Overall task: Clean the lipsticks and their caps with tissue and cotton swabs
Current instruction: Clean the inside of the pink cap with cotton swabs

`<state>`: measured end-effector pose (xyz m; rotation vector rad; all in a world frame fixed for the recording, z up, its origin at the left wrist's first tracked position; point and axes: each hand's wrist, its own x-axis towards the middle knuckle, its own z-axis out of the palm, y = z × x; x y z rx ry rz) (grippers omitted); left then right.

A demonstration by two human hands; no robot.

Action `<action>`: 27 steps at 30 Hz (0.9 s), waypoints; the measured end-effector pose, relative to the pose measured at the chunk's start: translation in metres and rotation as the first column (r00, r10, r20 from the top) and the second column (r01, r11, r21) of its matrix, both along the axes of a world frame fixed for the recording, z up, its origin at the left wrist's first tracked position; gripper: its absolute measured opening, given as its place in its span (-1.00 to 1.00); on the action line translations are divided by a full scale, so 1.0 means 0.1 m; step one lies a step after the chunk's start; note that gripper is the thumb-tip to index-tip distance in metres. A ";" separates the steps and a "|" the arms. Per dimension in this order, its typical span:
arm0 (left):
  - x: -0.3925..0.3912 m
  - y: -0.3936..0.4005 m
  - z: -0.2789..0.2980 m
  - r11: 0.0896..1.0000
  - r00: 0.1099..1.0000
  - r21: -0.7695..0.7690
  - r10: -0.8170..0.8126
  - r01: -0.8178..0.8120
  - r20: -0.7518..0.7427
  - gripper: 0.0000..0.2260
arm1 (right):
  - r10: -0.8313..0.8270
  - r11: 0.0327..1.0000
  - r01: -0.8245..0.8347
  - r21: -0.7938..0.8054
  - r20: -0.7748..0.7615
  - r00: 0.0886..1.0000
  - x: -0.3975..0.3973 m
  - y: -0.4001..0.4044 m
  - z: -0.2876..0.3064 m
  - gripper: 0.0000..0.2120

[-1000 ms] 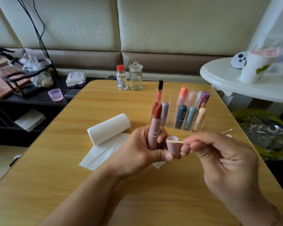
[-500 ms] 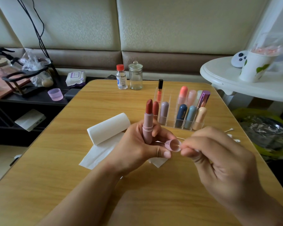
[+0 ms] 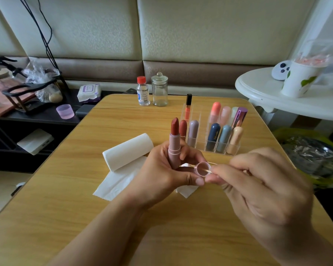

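Far left, off the bench: low dark shelf (image 3: 37, 120) with a purple cup (image 3: 65, 111) and a wipes pack (image 3: 88, 92). Wooden bench (image 3: 65, 198) fills the centre. Tissue roll (image 3: 127, 151) lies on its side left of centre, loose sheet (image 3: 115, 183) unrolled toward the camera and running under the left hand. Back edge of bench: small red-capped bottle (image 3: 143, 91), glass jar (image 3: 159, 89) just beside it to the right.

Left hand (image 3: 161, 175) curled round an uncapped pink lipstick (image 3: 174, 144), held upright, red bullet up; its thumb and a fingertip also pinch the pink cap (image 3: 202, 168), open mouth facing camera. Right hand (image 3: 261, 189) fingers bunched, pinching a cotton swab (image 3: 207, 171); swab stick goes into the cap mouth, tip inside, not clearly seen. Both hands above the bench, touching at the cap.

Behind the hands, clear organiser (image 3: 198, 144) stands on the bench with capped lipsticks upright in its slots, several colours. Far right: white side table (image 3: 267, 96) with a paper cup (image 3: 298, 81).
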<state>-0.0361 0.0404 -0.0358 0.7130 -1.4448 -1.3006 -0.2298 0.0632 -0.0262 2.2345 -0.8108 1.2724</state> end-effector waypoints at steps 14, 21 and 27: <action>0.07 -0.02 0.03 0.996 0.995 -0.022 0.082 -0.081 0.055 -0.57 | -0.049 0.989 0.044 0.139 0.032 0.998 -0.13 -0.08 -0.01 -0.85; 0.10 -0.01 0.09 0.998 0.998 0.035 0.053 -0.052 -0.026 -0.81 | -0.052 0.937 0.042 0.347 0.019 0.998 -0.12 -0.12 -0.05 -0.85; 0.08 -0.02 0.07 0.988 0.987 -0.025 0.155 -0.154 0.050 -0.66 | 0.022 0.897 -0.007 0.441 -0.028 0.999 -0.09 -0.10 -0.04 -0.83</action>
